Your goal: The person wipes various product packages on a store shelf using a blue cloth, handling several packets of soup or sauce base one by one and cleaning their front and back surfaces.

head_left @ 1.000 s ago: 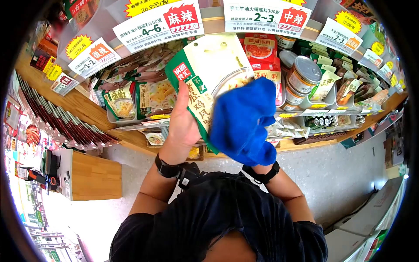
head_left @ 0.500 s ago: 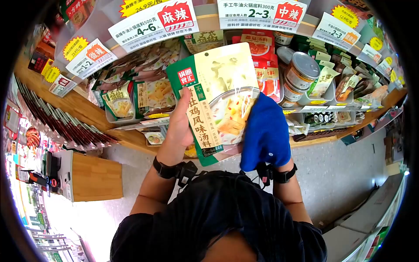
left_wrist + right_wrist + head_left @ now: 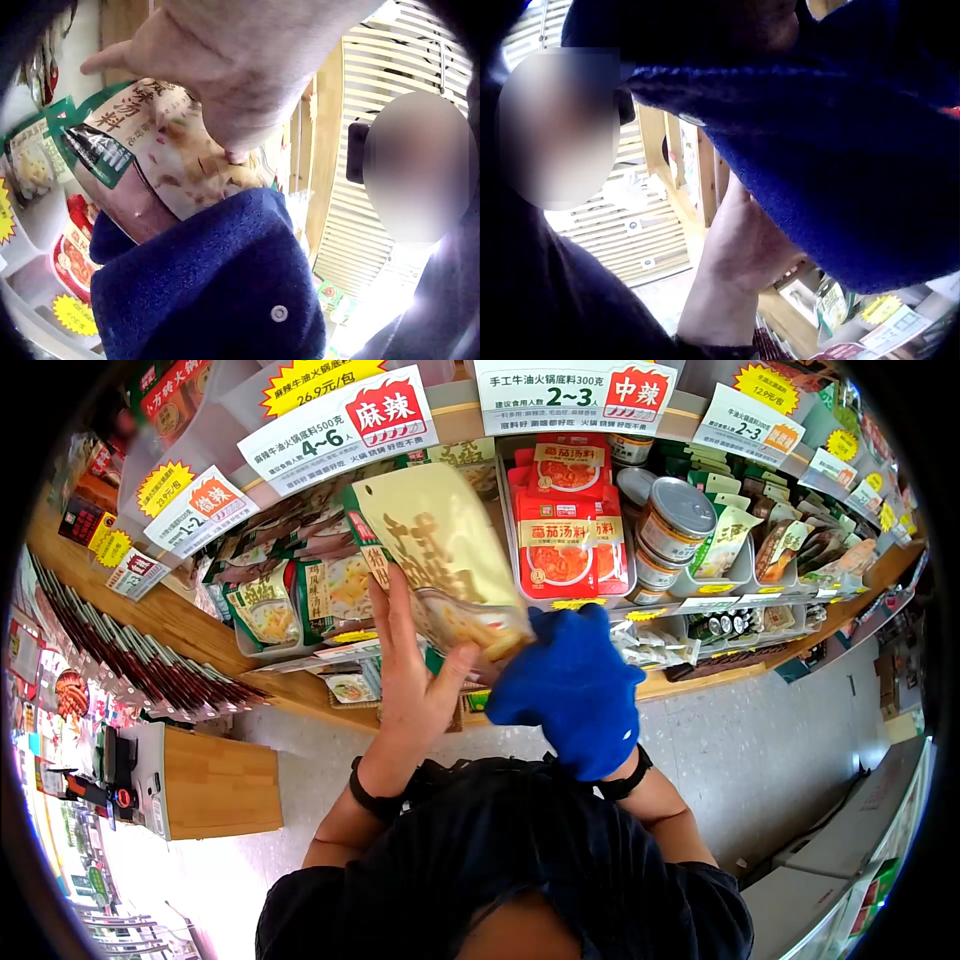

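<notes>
A cream and green food pouch [image 3: 435, 540] is tilted in front of the shelf, its lower corner against a blue cloth [image 3: 590, 690]. The left hand [image 3: 415, 685] lies along the pouch's left and lower side with straight fingers. In the left wrist view, its thumb touches the front of the pouch [image 3: 169, 146], and one finger stretches past the edge. Blue cloth [image 3: 217, 277] folds around the pouch's lower edge there. The right hand is under the cloth, its fingers hidden; a shadowed bit of the right hand [image 3: 772, 26] shows in the right wrist view.
Behind the pouch, shelf bins hold red pouches [image 3: 560, 545], stacked cans [image 3: 675, 520] and green pouches [image 3: 265, 610]. Price cards [image 3: 340, 435] line the upper shelf edge. A wooden counter [image 3: 220, 780] stands at the left.
The pouch has tilted and moved up-left from its flatter, front-facing pose. The cloth-covered right hand has shifted left and down, and the left hand's fingers have spread against the pouch.
</notes>
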Motion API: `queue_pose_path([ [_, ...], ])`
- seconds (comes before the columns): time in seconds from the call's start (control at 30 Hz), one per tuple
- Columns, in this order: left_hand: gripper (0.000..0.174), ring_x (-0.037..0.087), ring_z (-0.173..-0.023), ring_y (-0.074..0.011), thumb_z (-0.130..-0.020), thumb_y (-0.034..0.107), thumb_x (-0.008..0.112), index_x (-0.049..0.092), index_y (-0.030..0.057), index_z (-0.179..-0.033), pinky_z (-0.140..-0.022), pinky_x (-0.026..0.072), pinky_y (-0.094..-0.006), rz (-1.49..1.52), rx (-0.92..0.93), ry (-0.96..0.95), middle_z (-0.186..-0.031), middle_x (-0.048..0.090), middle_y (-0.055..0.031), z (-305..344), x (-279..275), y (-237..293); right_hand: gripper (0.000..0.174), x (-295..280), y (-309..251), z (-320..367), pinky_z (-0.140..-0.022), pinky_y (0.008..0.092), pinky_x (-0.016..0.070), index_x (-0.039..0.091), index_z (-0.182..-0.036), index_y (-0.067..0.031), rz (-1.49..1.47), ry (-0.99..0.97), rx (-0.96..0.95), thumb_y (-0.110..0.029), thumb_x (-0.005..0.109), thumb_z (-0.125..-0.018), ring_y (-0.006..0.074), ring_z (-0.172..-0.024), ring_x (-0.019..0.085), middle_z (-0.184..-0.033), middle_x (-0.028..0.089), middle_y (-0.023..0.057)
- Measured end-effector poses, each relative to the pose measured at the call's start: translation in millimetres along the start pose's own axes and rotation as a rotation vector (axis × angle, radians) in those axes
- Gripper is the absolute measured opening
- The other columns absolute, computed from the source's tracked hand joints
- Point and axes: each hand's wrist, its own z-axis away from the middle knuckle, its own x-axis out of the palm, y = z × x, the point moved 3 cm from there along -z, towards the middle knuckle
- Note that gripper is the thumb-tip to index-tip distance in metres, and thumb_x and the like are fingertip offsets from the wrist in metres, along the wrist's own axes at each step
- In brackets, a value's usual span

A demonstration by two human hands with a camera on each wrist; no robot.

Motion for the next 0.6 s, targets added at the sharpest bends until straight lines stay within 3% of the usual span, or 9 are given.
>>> queue_pose_path([
  [0.07, 0.082, 0.006, -0.133, -0.0393, -0.081, 0.035, 0.057, 0.01, 0.0007, -0.139, -0.106, 0.0122, -0.0429, 0.054, -0.011, 0.02, -0.141, 0.01, -0.0282, -2.9, -4.1, -5.8, 0.033, 2.7, -12.0, -2.9, -0.061, 0.0403, 0.04, 0.063, -0.092, -0.0094, -0.071, 0.134, -0.152, -0.016, 0.061, -0.06, 0.0286, -0.076, 0.051, -0.089, 0.058, 0.0068],
  [0.1, 0.073, 0.016, -0.131, -0.0367, -0.086, 0.036, 0.05, 0.013, 0.0003, -0.138, -0.105, 0.0176, -0.0415, 0.182, -0.043, 0.013, -0.14, 0.018, -0.0253, -0.6, -6.3, -6.7, 0.029, 7.5, -21.5, -7.0, -0.064, 0.0416, 0.0393, 0.061, -0.092, -0.0052, -0.139, 0.062, 0.054, -0.014, 0.059, -0.064, 0.0262, -0.079, 0.051, -0.093, 0.059, 0.0076],
  [0.13, 0.065, 0.025, -0.128, -0.034, -0.09, 0.036, 0.042, 0.017, -0.0001, -0.137, -0.104, 0.0231, -0.0402, 0.31, -0.077, 0.01, -0.138, 0.025, -0.0224, 1.7, -8.5, -7.7, 0.029, 12.5, -30.0, -11.3, -0.067, 0.0409, 0.0402, 0.06, -0.094, -0.0039, -0.006, -0.018, -0.051, -0.015, 0.058, -0.068, 0.0255, -0.084, 0.051, -0.097, 0.058, 0.0087],
  [0.2, 0.056, 0.036, -0.123, -0.0297, -0.094, 0.036, 0.033, 0.022, -0.0004, -0.135, -0.102, 0.0299, -0.0383, 1.045, -0.297, 0.047, -0.135, 0.034, -0.0187, 16.1, 8.9, -21.4, 0.031, 19.1, -38.5, -10.9, -0.069, 0.0406, 0.0398, 0.059, -0.096, -0.0037, 0.02, -0.056, -0.123, -0.015, 0.059, -0.067, 0.0254, -0.086, 0.051, -0.098, 0.057, 0.0088],
  [0.23, 0.056, 0.046, -0.115, -0.0242, -0.096, 0.041, 0.021, 0.027, -0.0003, -0.133, -0.098, 0.0368, -0.0368, 1.059, -0.198, -0.008, -0.129, 0.041, -0.0151, 10.0, 8.9, -3.2, 0.032, 22.5, -42.7, -10.3, -0.07, 0.0405, 0.0396, 0.058, -0.097, -0.0036, -0.003, -0.041, -0.162, -0.015, 0.06, -0.067, 0.0254, -0.086, 0.05, -0.099, 0.057, 0.0089],
  [0.3, 0.057, 0.045, -0.116, -0.0237, -0.095, 0.043, 0.021, 0.026, 0.0, -0.133, -0.098, 0.0363, -0.0359, 1.237, -0.34, -0.016, -0.13, 0.04, -0.0149, 16.7, 14.1, -13.6, 0.034, 29.8, -46.2, -12.6, -0.071, 0.0403, 0.0392, 0.056, -0.098, -0.0034, -0.081, -0.003, -0.216, -0.015, 0.06, -0.067, 0.0253, -0.088, 0.05, -0.101, 0.056, 0.0091],
  [0.6, 0.059, 0.036, -0.121, -0.0241, -0.093, 0.042, 0.027, 0.023, 0.0012, -0.135, -0.101, 0.0292, -0.0347, 1.385, -0.42, -0.154, -0.134, 0.033, -0.0158, 19.0, 20.5, -8.2, 0.046, 53.1, -38.1, -41.3, -0.077, 0.0392, 0.0376, 0.049, -0.106, -0.0026, -0.333, 0.037, -0.297, -0.014, 0.064, -0.065, 0.0251, -0.095, 0.048, -0.107, 0.052, 0.0098],
])
